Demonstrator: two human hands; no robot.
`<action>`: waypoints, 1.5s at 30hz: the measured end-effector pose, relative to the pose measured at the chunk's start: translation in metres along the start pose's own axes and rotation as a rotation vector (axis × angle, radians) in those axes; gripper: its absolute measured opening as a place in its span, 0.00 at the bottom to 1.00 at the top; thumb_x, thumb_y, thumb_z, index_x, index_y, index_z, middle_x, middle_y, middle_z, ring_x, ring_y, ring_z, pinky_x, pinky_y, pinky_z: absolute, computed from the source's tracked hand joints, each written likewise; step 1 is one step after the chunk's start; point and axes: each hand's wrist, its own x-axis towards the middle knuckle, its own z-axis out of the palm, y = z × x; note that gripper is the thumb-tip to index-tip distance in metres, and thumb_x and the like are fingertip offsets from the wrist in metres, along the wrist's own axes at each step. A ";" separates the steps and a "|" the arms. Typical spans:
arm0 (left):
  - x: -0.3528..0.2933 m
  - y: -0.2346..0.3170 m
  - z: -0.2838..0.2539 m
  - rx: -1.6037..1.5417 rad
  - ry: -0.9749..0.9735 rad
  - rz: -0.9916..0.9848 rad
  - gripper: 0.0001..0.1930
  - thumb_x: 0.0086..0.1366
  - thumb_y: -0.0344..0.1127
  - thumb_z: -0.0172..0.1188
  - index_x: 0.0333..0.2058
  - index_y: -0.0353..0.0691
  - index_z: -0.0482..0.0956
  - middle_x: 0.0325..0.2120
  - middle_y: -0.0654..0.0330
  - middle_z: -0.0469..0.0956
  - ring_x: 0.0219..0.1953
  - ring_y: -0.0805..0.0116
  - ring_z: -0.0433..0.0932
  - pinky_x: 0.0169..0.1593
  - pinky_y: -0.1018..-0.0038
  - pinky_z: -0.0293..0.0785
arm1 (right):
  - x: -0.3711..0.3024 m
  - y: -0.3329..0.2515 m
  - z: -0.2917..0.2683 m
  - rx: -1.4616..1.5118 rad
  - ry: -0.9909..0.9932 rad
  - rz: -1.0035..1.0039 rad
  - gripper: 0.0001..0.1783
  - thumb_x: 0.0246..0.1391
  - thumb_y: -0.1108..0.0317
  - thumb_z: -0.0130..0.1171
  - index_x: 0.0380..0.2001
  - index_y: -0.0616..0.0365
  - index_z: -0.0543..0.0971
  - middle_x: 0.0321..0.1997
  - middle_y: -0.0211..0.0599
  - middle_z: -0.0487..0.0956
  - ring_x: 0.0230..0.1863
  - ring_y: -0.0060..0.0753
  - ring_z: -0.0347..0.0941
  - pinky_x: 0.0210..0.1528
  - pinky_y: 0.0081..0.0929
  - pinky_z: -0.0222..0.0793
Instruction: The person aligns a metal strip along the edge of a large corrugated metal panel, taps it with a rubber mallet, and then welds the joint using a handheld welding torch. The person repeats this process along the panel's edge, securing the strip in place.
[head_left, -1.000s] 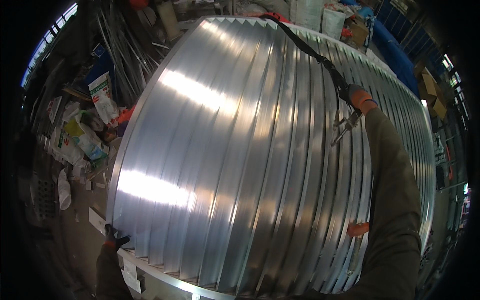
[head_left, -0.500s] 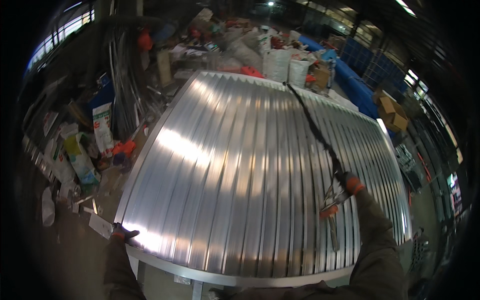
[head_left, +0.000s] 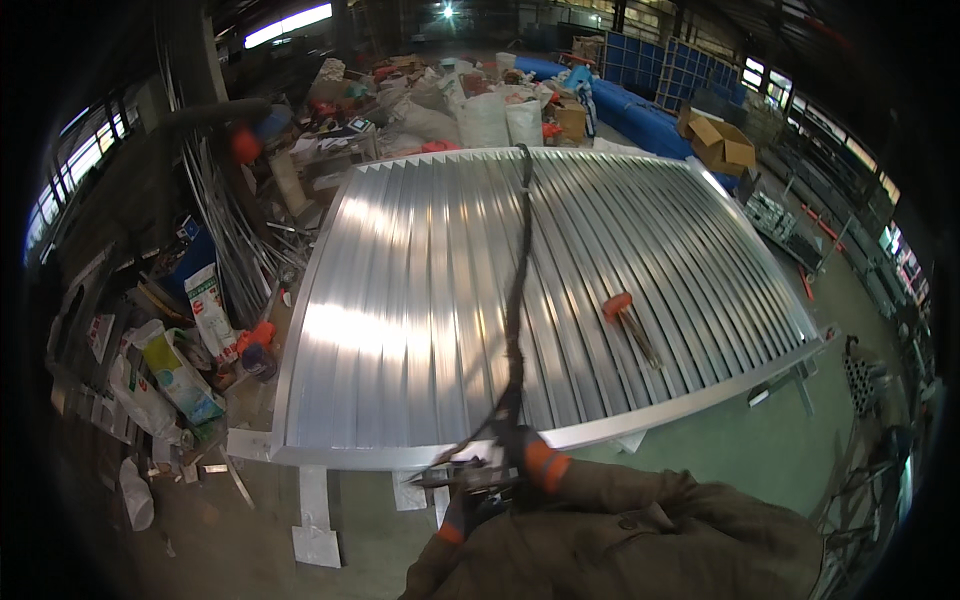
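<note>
Slatted panel, silver metal, 1 piece, framed, lying with its ribs running between far and near edges. Black cable, 1, crossing the panel from the middle of the far edge to the near edge, left of its middle. Right hand, dark glove with orange cuff, at that near edge, closed around the cable's lower end. Left hand, likewise gloved, just in front of the same edge beside the right; its grip cannot be told. Tool, dark metal, blurred, between the 2 hands. Mallet, 1, orange head, lying on the panel right of the cable, nearer the near edge than the far. Cardboard box, open, beyond the far right corner. White sacks, 2, behind the far edge. Printed bag, upright, off the left edge.
</note>
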 end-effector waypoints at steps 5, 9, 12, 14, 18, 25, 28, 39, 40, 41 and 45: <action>-0.041 0.074 -0.015 -0.936 0.478 0.003 0.25 0.79 0.42 0.59 0.68 0.35 0.74 0.59 0.53 0.82 0.56 0.60 0.83 0.64 0.61 0.79 | -0.031 -0.004 0.077 -0.047 -0.446 -0.147 0.37 0.67 0.34 0.67 0.44 0.65 0.88 0.36 0.34 0.86 0.36 0.27 0.79 0.42 0.29 0.78; -0.059 0.127 -0.037 -0.788 0.716 -0.040 0.27 0.74 0.39 0.64 0.67 0.32 0.74 0.54 0.53 0.82 0.54 0.57 0.84 0.58 0.61 0.83 | 0.031 -0.034 0.045 0.121 -0.434 0.161 0.24 0.73 0.42 0.59 0.61 0.44 0.76 0.32 0.30 0.77 0.31 0.29 0.74 0.34 0.36 0.72; -0.065 0.152 -0.049 -0.897 0.662 0.024 0.28 0.71 0.35 0.65 0.64 0.26 0.74 0.52 0.49 0.83 0.53 0.53 0.85 0.60 0.54 0.82 | 0.134 -0.083 -0.013 0.308 -0.141 0.202 0.26 0.80 0.50 0.50 0.76 0.23 0.65 0.28 0.27 0.68 0.26 0.31 0.69 0.27 0.43 0.67; -0.059 0.161 -0.055 -0.783 0.719 0.016 0.31 0.69 0.35 0.66 0.66 0.23 0.73 0.53 0.48 0.83 0.55 0.52 0.85 0.63 0.54 0.80 | 0.209 -0.116 -0.031 0.365 -0.031 0.147 0.41 0.59 0.14 0.54 0.26 0.44 0.69 0.26 0.32 0.66 0.28 0.38 0.68 0.32 0.43 0.66; -0.037 0.169 -0.062 -0.750 0.716 -0.073 0.32 0.68 0.35 0.66 0.66 0.22 0.72 0.54 0.47 0.83 0.55 0.52 0.84 0.64 0.55 0.80 | 0.338 -0.158 -0.069 0.889 -0.507 0.161 0.51 0.49 0.06 0.52 0.25 0.51 0.67 0.25 0.33 0.67 0.28 0.37 0.67 0.35 0.40 0.65; -0.024 0.180 -0.087 -0.768 0.575 -0.218 0.34 0.67 0.36 0.67 0.67 0.21 0.72 0.56 0.46 0.83 0.57 0.52 0.84 0.65 0.56 0.79 | 0.412 -0.167 -0.160 1.056 -0.175 -0.247 0.22 0.70 0.41 0.64 0.41 0.50 0.83 0.23 0.22 0.70 0.19 0.27 0.66 0.21 0.33 0.64; -0.010 0.188 -0.097 -0.813 0.400 -0.204 0.35 0.67 0.36 0.67 0.68 0.21 0.71 0.56 0.45 0.83 0.57 0.51 0.84 0.66 0.56 0.79 | 0.346 -0.214 -0.236 0.823 0.020 -0.427 0.19 0.71 0.48 0.60 0.50 0.52 0.81 0.24 0.20 0.68 0.19 0.23 0.62 0.21 0.29 0.60; 0.075 0.235 -0.118 -0.927 -0.378 -0.137 0.35 0.63 0.38 0.71 0.64 0.20 0.76 0.55 0.42 0.85 0.56 0.52 0.86 0.62 0.58 0.82 | -0.191 -0.136 -0.493 0.148 0.610 -1.166 0.28 0.75 0.71 0.45 0.75 0.64 0.69 0.34 0.20 0.74 0.26 0.18 0.67 0.28 0.24 0.65; 0.080 0.236 -0.116 -0.877 -0.395 -0.197 0.33 0.65 0.37 0.70 0.64 0.21 0.76 0.54 0.44 0.85 0.56 0.53 0.86 0.62 0.59 0.82 | -0.200 -0.111 -0.496 0.174 0.793 -1.009 0.26 0.75 0.70 0.46 0.72 0.64 0.70 0.35 0.22 0.75 0.28 0.21 0.69 0.31 0.26 0.66; 0.081 0.236 -0.113 -0.828 -0.413 -0.094 0.29 0.68 0.36 0.69 0.63 0.23 0.78 0.53 0.46 0.86 0.55 0.56 0.86 0.61 0.60 0.82 | -0.197 -0.089 -0.499 -0.021 0.921 -0.864 0.23 0.76 0.68 0.46 0.69 0.63 0.72 0.37 0.25 0.77 0.30 0.24 0.70 0.34 0.28 0.66; 0.079 0.224 -0.116 -0.548 -0.283 -0.070 0.16 0.72 0.38 0.70 0.51 0.32 0.86 0.44 0.59 0.89 0.47 0.70 0.85 0.55 0.67 0.81 | -0.115 0.019 -0.484 -1.208 0.872 0.009 0.18 0.78 0.61 0.48 0.56 0.63 0.78 0.42 0.36 0.82 0.37 0.35 0.76 0.45 0.36 0.69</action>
